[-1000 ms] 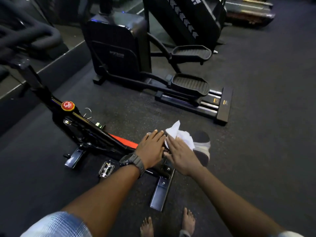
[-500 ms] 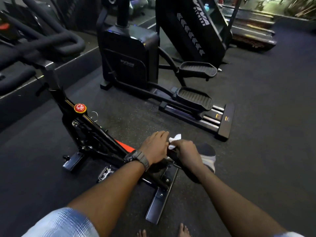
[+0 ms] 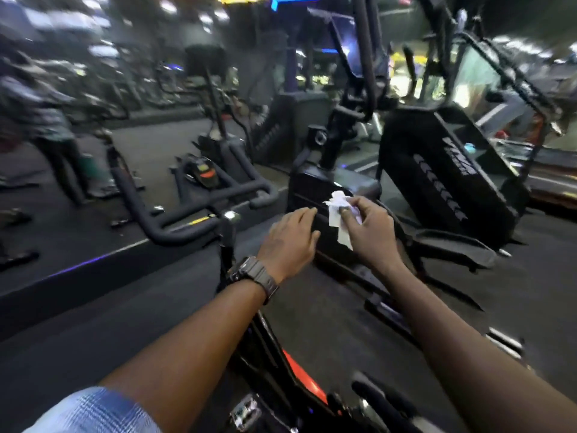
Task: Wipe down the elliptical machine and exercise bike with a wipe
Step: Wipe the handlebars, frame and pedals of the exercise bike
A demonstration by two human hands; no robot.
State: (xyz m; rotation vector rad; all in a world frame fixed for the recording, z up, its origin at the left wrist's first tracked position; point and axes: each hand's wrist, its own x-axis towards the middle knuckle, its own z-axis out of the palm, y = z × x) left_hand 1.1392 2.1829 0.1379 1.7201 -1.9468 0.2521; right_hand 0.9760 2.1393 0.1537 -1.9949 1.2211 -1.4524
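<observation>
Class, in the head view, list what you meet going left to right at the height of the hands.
Bike handlebar → left hand → wipe → right hand → black stair machine.

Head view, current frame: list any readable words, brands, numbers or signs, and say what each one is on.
None can be read for certain.
White logo on the black slanted machine: blurred, looks like "VIVA", not sure.
Small line under that logo: too blurred.
Yellow label on the exercise bike handlebar: too small.
Wristwatch on the left hand: no legible marking.
</observation>
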